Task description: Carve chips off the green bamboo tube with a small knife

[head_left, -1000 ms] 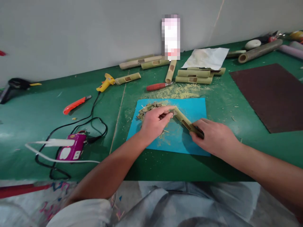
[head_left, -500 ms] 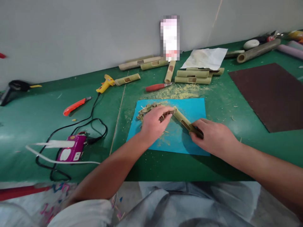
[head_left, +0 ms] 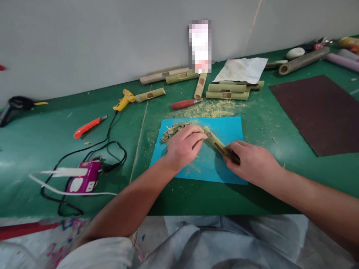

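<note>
Over at the left of the frame, an orange cutter [head_left: 87, 127] lies on the green table [head_left: 25, 145], with a purple socket box [head_left: 93, 170] below it and a yellow glue gun [head_left: 123, 101] up to its right; the cords run well apart from the work, which suits it. Left of centre, a heap of chips [head_left: 175, 130] sits on the blue sheet [head_left: 230, 125]; the left hand [head_left: 183, 147] reaches over beside it, thumb and forefinger drawn together, pinching what looks like a small dark flake [head_left: 209, 135] at the near upper end of the bamboo tube [head_left: 215, 139]; the fingers hide much of it. The tube slants across the centre of the frame, above the sheet, its cut window facing up; I'd judge short, light strokes along the wall would serve best, fingertips clear of the rim. At right of centre, the right hand [head_left: 255, 158] is wrapped round the tube's lower end; a firm grip there should stop it rolling. Farther right, a dark brown board [head_left: 316, 116] lies well apart.
</note>
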### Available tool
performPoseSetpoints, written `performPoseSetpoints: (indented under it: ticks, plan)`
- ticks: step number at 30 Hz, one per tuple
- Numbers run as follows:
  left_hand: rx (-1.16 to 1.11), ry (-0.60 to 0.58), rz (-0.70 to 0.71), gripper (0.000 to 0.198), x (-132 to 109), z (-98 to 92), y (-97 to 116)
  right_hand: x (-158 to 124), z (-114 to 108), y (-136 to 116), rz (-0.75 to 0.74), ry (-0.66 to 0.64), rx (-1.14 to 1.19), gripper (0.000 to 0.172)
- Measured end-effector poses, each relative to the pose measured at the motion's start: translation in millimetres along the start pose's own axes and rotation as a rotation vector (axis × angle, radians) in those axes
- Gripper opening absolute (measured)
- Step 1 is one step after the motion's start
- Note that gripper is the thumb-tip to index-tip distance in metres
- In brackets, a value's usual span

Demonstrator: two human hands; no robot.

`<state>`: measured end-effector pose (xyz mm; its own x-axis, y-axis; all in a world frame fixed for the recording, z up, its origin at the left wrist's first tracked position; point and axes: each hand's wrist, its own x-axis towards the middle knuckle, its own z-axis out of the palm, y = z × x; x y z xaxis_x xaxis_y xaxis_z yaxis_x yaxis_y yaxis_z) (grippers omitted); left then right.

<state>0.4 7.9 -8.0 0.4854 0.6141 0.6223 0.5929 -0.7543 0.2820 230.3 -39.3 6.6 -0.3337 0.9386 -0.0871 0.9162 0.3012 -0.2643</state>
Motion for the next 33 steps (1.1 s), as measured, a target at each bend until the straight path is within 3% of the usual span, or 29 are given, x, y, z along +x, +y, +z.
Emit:
performPoseSetpoints:
  ticks: [3, 6, 13, 20, 25, 29, 33]
  plan:
    - [-0.029, -0.033, -0.082, 0.01, 0, 2.6, 0, 0, -1, -1, 0.009, -0.016, -0.001, 0.024]
    - [-0.098, -0.036, -0.164, 0.02, 0, 6.8, 1, -1, 0, -1, 0.009, -0.013, -0.004, 0.024]
    - [-0.15, -0.029, -0.219, 0.016, -2, 13.3, -3, -1, 2, 0, -0.009, 0.015, 0.003, 0.023]
    - [-0.029, -0.102, -0.16, 0.018, -4, 16.5, -8, -1, 1, 0, -0.001, 0.015, 0.001, 0.024]
    - [-0.061, -0.238, -0.022, 0.024, 0, 17.3, -8, 0, -1, -2, 0.006, 0.008, -0.002, 0.023]
    - [0.065, -0.175, -0.051, 0.026, 3, 15.5, -12, 0, -1, -2, 0.007, 0.012, 0.006, 0.023]
    - [-0.024, -0.247, -0.028, 0.028, 2, 16.1, -9, -1, 1, -1, 0.004, -0.006, 0.003, 0.024]
